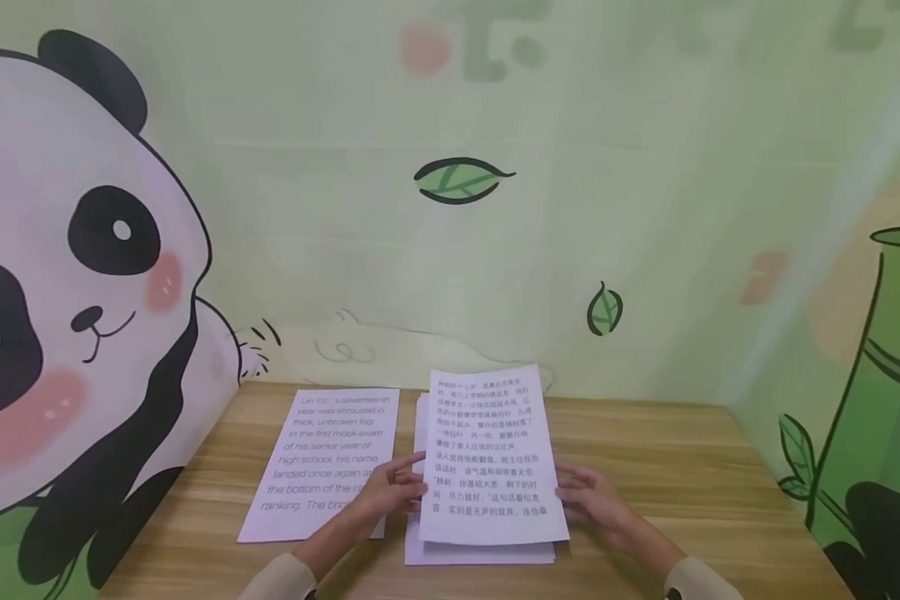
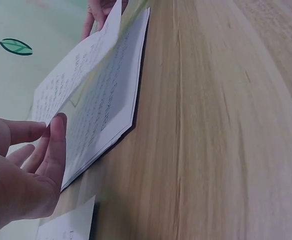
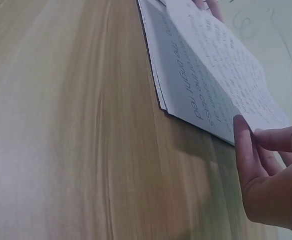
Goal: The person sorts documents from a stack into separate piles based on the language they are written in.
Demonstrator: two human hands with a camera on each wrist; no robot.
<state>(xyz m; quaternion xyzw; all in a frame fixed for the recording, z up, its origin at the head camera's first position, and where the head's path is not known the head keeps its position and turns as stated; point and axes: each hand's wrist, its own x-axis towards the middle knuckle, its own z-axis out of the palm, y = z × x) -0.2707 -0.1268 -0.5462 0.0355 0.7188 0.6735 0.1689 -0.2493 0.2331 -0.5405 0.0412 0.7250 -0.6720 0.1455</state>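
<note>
A white sheet of paper (image 1: 487,458) printed with Chinese text is held up by its two side edges. My left hand (image 1: 392,490) pinches its left edge between thumb and fingers, as the left wrist view also shows. On the opposite edge, my right hand (image 3: 276,172) pinches the paper the same way. Beneath the raised sheet lies a stack of printed sheets (image 2: 103,107), apart from it along the near side. In the right wrist view, the stack's top page (image 3: 186,75) carries large English text.
Left of the stack, another white page (image 1: 322,458) with large English print lies on the wooden table (image 1: 645,450); my left forearm partly covers it. Behind the table stands a pale green backdrop (image 1: 330,217) with a cartoon panda, leaves and bamboo.
</note>
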